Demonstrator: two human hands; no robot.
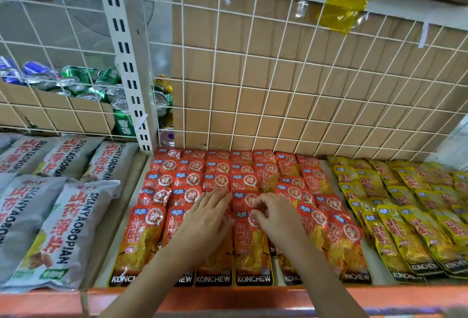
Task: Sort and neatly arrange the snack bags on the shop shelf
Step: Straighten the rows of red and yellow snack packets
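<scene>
The left hand (pixel 205 213) lies flat with straight fingers on the red bags (pixel 228 173), the right hand (pixel 276 219) just beside it pinching 1 red bag (pixel 250 244).

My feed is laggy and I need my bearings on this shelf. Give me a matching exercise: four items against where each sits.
Items: 1 red snack bags; 2 yellow snack bags; 3 grey snack bags; 4 drink cans.
Places: A in the cardboard box, upper left; B right section; C middle section, under the left hand and right hand; D left section.
Pairs: 1-C; 2-B; 3-D; 4-A.
</scene>
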